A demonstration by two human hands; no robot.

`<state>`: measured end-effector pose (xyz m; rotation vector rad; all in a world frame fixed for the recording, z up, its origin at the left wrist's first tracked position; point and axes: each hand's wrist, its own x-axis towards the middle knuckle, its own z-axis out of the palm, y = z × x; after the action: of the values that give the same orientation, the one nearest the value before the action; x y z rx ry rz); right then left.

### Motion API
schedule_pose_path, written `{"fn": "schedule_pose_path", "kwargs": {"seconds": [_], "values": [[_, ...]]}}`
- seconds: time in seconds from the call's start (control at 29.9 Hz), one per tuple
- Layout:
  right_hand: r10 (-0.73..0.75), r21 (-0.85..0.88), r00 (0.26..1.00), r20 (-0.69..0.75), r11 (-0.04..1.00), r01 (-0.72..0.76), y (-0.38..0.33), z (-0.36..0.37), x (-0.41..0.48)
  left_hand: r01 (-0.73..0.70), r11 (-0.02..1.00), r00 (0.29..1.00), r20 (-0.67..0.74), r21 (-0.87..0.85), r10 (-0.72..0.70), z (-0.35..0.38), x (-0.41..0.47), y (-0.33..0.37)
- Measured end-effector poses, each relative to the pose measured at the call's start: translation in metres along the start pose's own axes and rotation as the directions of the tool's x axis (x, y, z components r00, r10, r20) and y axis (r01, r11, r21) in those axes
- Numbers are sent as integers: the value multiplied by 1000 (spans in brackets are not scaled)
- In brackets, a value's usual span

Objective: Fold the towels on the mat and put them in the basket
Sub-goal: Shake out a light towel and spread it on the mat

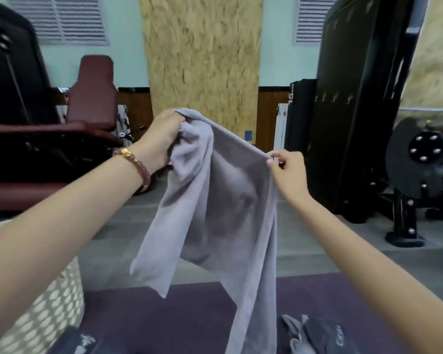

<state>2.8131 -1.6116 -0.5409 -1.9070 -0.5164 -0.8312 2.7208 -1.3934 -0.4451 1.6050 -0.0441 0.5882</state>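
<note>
The long grey cloth towel (pixel 225 200) runs off the bottom edge at 6 o'clock, so its lower end is unseen, and it covers the middle of the dark purple floor mat (pixel 184 318). The left hand (pixel 161 141) has its fingertips buried in the bunched cloth at 11 o'clock. At 8 o'clock the white perforated basket (pixel 51 310) is cut off by the frame and partly hidden behind the left forearm (pixel 62 226). At 5 o'clock dark crumpled cloths (pixel 322 333) are cropped, their white print unreadable.

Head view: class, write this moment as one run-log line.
towel: hangs unfolded above mat | left hand: grips bunched end | right hand: pinches top edge | basket: at left
</note>
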Motion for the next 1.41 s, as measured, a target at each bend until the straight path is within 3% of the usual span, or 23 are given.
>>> {"fn": "schedule_pose_path", "kwargs": {"seconds": [0.07, 0.13, 0.17, 0.27, 0.37, 0.47, 0.54, 0.6, 0.67, 0.8, 0.94, 1.0, 1.07, 1.17, 1.2, 1.27, 1.31, 1.41], "values": [[44, 97, 998, 54, 994, -49, -22, -2, 0, 17, 976, 998, 64, -217, -3, 8, -2, 10], [86, 373, 962, 260, 910, -182, -52, -4, -6, 55, 962, 993, 116, -269, -24, 15, -5, 12], [66, 418, 922, 381, 877, -236, -62, -4, -10, 72, 963, 988, 150, -258, -33, 17, -8, 10], [-28, 257, 792, 610, 952, -165, -73, -1, -35, 135, 938, 978, 195, -321, -74, 20, -15, 4], [6, 66, 821, 571, 996, -52, -60, 8, -56, 203, 848, 976, 166, -489, -138, 20, -19, 3], [131, 145, 861, 492, 962, -230, -50, 20, -66, 213, 823, 974, 182, -527, -135, 20, -20, 3], [177, 300, 913, 367, 907, -296, -53, 23, -62, 204, 874, 970, 214, -442, -118, 19, -21, 4], [103, 395, 951, 293, 892, -218, -62, 23, -52, 194, 930, 959, 258, -311, -113, 19, -22, 3], [26, 396, 952, 305, 906, -151, -75, 18, -41, 205, 956, 942, 309, -208, -134, 20, -22, 1], [-107, 158, 961, 255, 985, 68, -101, 6, -26, 250, 957, 891, 422, -146, -168, 25, -29, 0], [-221, -234, 960, 173, 937, 258, -110, -5, -14, 312, 950, 846, 461, -17, -269, 20, -32, 0], [-159, -204, 968, 195, 959, 198, -111, -11, -5, 361, 932, 843, 418, 26, -338, 15, -33, -7], [20, -117, 967, 253, 993, 11, -111, -6, 6, 369, 926, 874, 306, 85, -377, 17, -34, -20], [423, -138, 847, 320, 906, -400, -111, 2, 8, 220, 926, 956, 119, 305, -267, 28, -47, -46], [478, -18, 813, 334, 865, -501, -112, -1, 4, 133, 921, 979, 96, 367, -180, 32, -54, -54], [472, 314, 813, 340, 758, -572, -113, -12, 3, -39, 902, 993, 115, 430, -12, 41, -74, -66], [449, 400, 833, 323, 733, -550, -114, -17, 4, -96, 881, 990, 136, 464, 37, 45, -86, -71], [414, 454, 866, 281, 738, -500, -118, -20, 9, -167, 804, 982, 166, 571, 86, 58, -113, -89]]}}
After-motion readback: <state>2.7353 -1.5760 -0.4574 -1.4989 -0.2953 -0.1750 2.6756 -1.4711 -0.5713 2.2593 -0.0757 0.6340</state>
